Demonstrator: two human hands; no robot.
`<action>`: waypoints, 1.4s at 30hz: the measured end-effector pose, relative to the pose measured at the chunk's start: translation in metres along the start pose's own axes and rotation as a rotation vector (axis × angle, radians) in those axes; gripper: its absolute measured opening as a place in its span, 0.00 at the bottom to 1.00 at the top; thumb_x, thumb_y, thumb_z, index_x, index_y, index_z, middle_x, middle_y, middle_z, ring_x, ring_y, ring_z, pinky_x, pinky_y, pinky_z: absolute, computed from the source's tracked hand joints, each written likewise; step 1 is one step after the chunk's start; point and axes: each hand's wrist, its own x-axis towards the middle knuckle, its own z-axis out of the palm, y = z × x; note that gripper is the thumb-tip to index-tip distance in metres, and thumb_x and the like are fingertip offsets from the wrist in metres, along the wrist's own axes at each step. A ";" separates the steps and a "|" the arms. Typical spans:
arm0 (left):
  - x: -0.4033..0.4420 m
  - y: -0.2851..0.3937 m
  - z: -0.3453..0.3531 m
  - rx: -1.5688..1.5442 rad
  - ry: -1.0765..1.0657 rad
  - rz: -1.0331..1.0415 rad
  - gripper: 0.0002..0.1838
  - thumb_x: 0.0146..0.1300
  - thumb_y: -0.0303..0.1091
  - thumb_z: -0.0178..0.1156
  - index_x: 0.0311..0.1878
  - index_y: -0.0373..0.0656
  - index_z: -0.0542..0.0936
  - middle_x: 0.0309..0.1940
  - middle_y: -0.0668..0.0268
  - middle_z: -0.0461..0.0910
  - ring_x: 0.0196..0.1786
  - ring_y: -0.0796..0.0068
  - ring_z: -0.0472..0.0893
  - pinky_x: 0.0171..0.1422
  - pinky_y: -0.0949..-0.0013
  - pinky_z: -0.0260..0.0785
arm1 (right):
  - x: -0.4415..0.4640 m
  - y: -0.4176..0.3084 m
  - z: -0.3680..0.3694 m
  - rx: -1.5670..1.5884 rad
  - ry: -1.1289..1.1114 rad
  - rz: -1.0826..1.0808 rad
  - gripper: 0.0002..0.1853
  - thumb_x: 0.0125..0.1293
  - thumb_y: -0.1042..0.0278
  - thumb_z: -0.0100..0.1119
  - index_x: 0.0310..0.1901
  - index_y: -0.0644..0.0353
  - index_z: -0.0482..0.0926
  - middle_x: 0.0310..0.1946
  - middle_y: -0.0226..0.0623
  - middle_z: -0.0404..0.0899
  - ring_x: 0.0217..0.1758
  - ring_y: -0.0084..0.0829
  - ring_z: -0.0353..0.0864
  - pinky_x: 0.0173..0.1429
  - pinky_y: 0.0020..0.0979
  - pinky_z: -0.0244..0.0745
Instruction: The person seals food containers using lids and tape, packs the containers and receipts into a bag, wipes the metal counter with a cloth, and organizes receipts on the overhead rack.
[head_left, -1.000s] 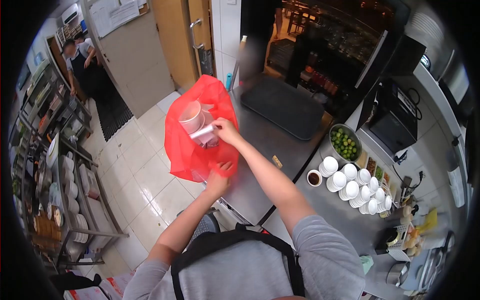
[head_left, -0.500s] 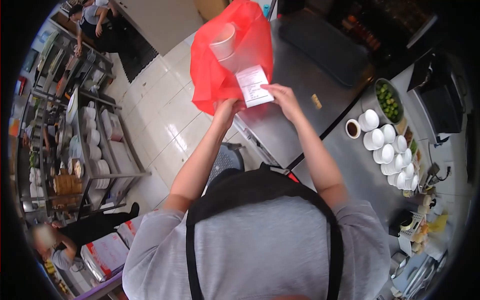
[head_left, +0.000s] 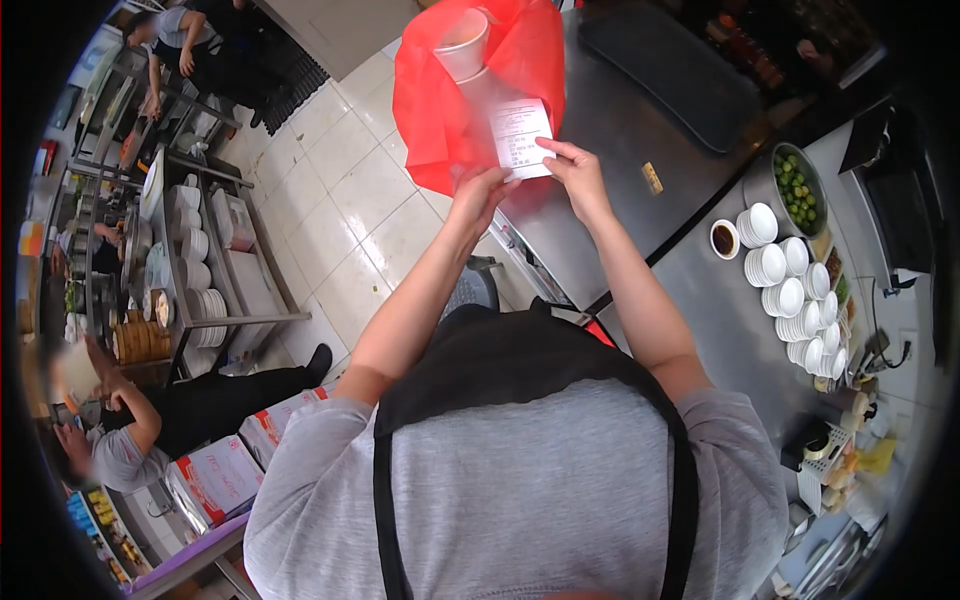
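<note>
A printed white receipt [head_left: 520, 140] is spread out in front of a red bag [head_left: 425, 120]. My right hand [head_left: 577, 178] pinches its right edge between thumb and fingers. At the lower left corner of the paper, my left hand [head_left: 482, 192] is closed with the thumb on it, beside the bag's lower edge; whether it also grips the bag cannot be made out. A white cup [head_left: 462, 50] shows at the bag's upper part, with another pale container below it, blurred by the red material.
A steel counter [head_left: 620, 200] carries a black tray [head_left: 670, 75], a small yellow packet [head_left: 652, 178], a dark sauce cup [head_left: 724, 239], stacked white cups [head_left: 790, 297] and a pot of green limes [head_left: 797, 190]. Shelves [head_left: 250, 320], boxes [head_left: 215, 480] and co-workers [head_left: 185, 40] are at left.
The receipt and both hands have shifted slightly up and right in view, along with the bag. A co-worker at lower left has raised an arm. My hold on the paper looks the same.
</note>
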 end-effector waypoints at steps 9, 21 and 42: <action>0.002 -0.003 -0.001 -0.008 0.049 0.031 0.09 0.56 0.21 0.51 0.37 0.24 0.73 0.39 0.54 0.75 0.41 0.65 0.76 0.48 0.66 0.73 | -0.001 0.011 0.000 -0.007 0.021 -0.041 0.17 0.52 0.81 0.52 0.44 0.58 0.79 0.36 0.34 0.78 0.35 0.19 0.73 0.40 0.20 0.68; 0.002 0.001 0.002 -0.002 0.041 0.030 0.08 0.56 0.21 0.50 0.35 0.25 0.74 0.38 0.55 0.75 0.40 0.67 0.76 0.47 0.66 0.74 | -0.003 0.013 -0.004 0.004 0.019 0.006 0.17 0.52 0.82 0.52 0.44 0.58 0.79 0.36 0.34 0.78 0.34 0.19 0.73 0.40 0.20 0.68; 0.011 -0.001 0.001 0.044 0.049 0.064 0.08 0.56 0.24 0.51 0.37 0.28 0.73 0.38 0.56 0.75 0.40 0.68 0.76 0.44 0.68 0.74 | -0.003 0.016 -0.008 -0.058 0.018 -0.012 0.17 0.52 0.82 0.52 0.43 0.58 0.79 0.38 0.33 0.78 0.38 0.20 0.74 0.43 0.21 0.68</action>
